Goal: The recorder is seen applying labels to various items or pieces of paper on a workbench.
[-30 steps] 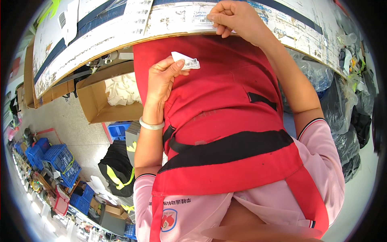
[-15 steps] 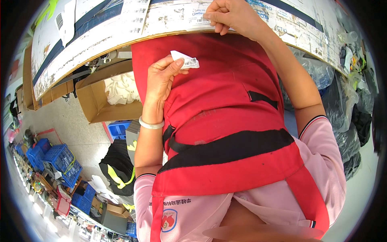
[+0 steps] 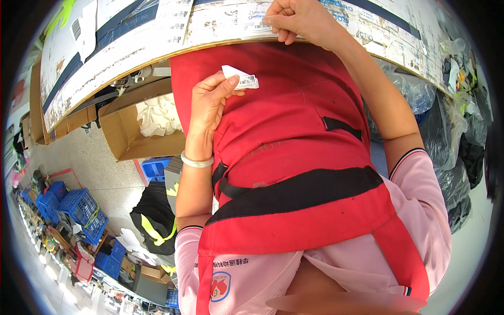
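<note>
My left hand point(image 3: 209, 102) pinches a small white barcode label point(image 3: 247, 82) between thumb and fingertips, in front of the red apron point(image 3: 283, 105). One corner of the label points up and looks folded over. My right hand point(image 3: 307, 23) is at the near edge of the white worktable point(image 3: 220, 23), thumb and index finger pressed together and the other fingers curled. Whatever lies in that pinch, if anything, cannot be made out. Just beside and below those fingers, a white printed sheet with a barcode point(image 3: 261, 27) lies on the tabletop.
A strip of barcode labels point(image 3: 176, 21) and another white strip point(image 3: 89, 31) lie on the table's left part. Under its edge stands a cardboard box point(image 3: 121, 136) holding white pieces. Blue crates point(image 3: 84, 212) stand on the floor at left; clear plastic bags point(image 3: 441, 131) hang at right.
Almost nothing differs. My right hand has shifted very slightly at the table edge, while my left hand keeps the label in the same place.
</note>
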The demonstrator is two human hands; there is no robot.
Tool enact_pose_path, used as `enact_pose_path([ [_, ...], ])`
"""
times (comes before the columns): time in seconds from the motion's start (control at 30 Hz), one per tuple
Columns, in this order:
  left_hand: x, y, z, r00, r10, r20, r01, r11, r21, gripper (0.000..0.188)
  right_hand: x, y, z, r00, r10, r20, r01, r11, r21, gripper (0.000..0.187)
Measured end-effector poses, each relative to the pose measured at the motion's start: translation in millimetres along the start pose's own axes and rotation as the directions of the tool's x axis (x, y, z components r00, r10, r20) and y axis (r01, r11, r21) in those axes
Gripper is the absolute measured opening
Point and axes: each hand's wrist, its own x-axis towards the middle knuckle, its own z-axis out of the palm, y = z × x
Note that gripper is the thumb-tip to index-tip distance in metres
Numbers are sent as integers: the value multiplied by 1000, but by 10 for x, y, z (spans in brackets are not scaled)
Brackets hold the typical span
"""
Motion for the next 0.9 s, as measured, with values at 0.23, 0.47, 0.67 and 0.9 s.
enact_pose_path([
  [0.23, 13, 1, 1, 1000, -3, 9, 3, 1000, 11, 13, 25, 23, -9, 1000, 0, 14, -1, 999, 39, 14],
  [0.47, 8, -15, -17, 1000, -3, 11, 3, 1000, 17, 12, 36, 39, 4, 1000, 8, 9, -9, 1000, 29, 14],
  [0.67, 12, -22, -26, 1000, 3, 12, -4, 1000, 11, 13, 23, 22, 47, 999, -35, -14, 34, 997, -66, 14],
  [0.9, 41, -16, 15, 1000, 0, 6, 0, 999, 33, 14, -2, 55, 65, 995, -84, -59, 65, 961, -268, 15],
])
